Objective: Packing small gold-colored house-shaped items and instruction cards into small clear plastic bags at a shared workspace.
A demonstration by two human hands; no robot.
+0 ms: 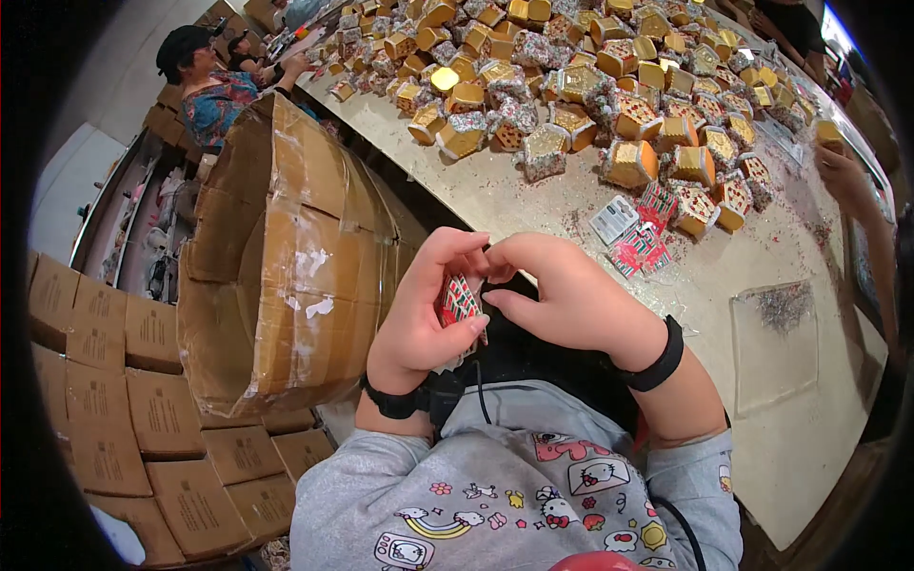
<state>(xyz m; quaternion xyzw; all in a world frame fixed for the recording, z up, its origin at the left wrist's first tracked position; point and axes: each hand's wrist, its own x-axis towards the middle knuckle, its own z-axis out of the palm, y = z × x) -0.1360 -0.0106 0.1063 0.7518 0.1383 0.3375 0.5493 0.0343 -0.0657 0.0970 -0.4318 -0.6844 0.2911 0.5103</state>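
My left hand [409, 309] is closed around a small stack of printed cards [457, 301] in red, green and white, held in front of my body just off the table's near edge. My right hand [562, 290] is beside it with bent fingers, its fingertips meeting those of the left hand. Whatever the right fingertips pinch is too small or hidden to make out. Ahead of my hands, more red-and-green cards [640, 249] lie loose on the table with a white card [614, 219] beside them.
Gold, glitter-trimmed house-shaped pieces [562, 86] cover the far table [705, 285]. A clear plastic sheet or tray [776, 347] lies right. An open cardboard box [324, 257] stands left, above stacked cartons [162, 409]. Another person [214, 95] works far left; someone's hand [838, 171] reaches in right.
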